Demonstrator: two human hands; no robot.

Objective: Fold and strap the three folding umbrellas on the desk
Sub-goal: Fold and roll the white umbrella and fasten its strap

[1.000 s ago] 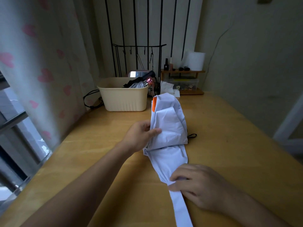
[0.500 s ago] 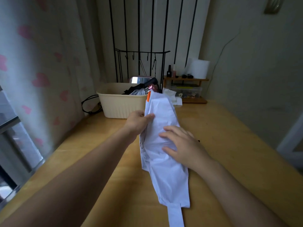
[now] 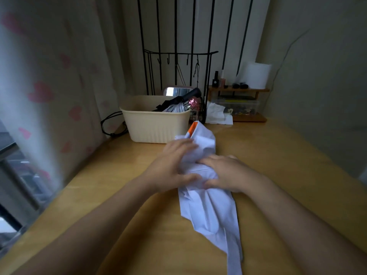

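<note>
View from a head camera, looking down at a wooden desk. A pale, nearly white folding umbrella lies along the middle of the desk. Its long axis runs from the near edge towards the far edge, tilted a little to the left. The far end, with an orange tip, almost touches a cream basket that stands near the far left corner. The loose cloth fans out towards the near edge, where a flat strap trails off the bottom of the view, not yet wrapped round anything.

Both hands meet at the umbrella's middle, one on each side. The left hand lies over the far part of the bundle, its fingers fairly straight and pressing the cloth down. The right hand comes in from the right, fingers and thumb curled round the gathered cloth, gripping it. Motion blur softens both hands.

The strap lies nearer the person than either hand, below the right wrist, so the right hand seems better placed to reach back for it.

The basket holds other folded umbrellas, dark and pink handles showing.
</note>
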